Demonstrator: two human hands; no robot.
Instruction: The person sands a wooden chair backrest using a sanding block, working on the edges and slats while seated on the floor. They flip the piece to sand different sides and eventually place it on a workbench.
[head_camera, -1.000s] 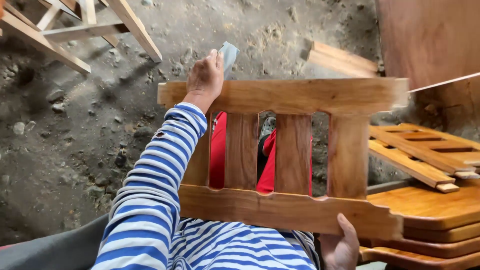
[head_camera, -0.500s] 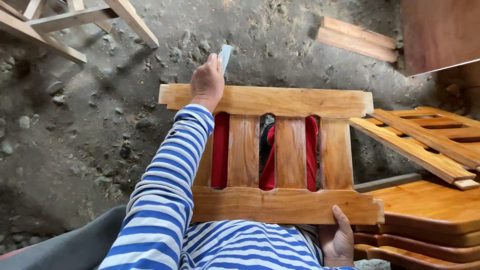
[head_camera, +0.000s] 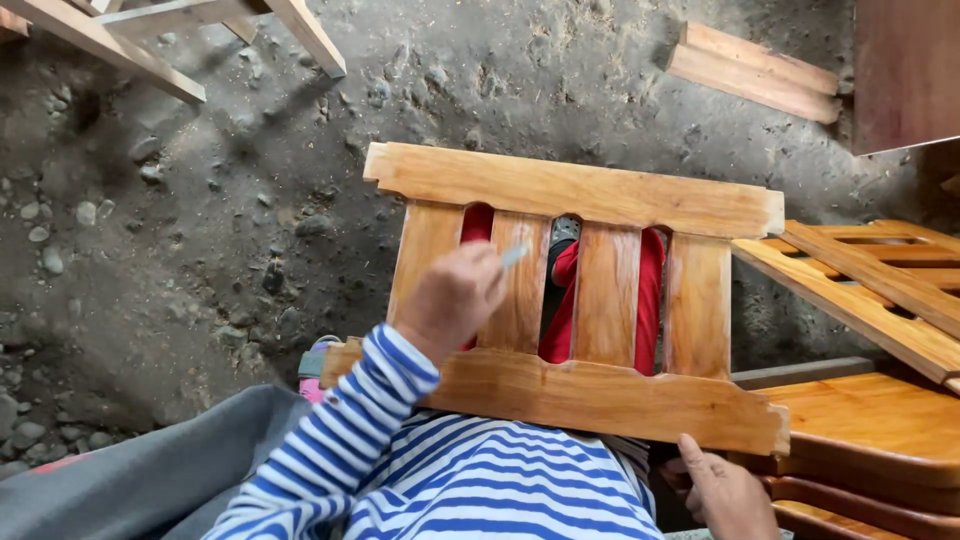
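Two hands working: left hand (head_camera: 452, 298) is pinching what looks like sandpaper (head_camera: 514, 255) against the slatted panel (head_camera: 575, 300); right hand (head_camera: 728, 492) is gripping its lower rail. Rubbing along the grain seems best.

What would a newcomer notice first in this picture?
The eye lands on the varnished slatted wooden panel propped across the person's lap at centre. The left hand, in a blue-and-white striped sleeve, presses a small grey piece against a slat, while the right hand steadies the lower right corner. Glossy wooden parts are stacked at right.
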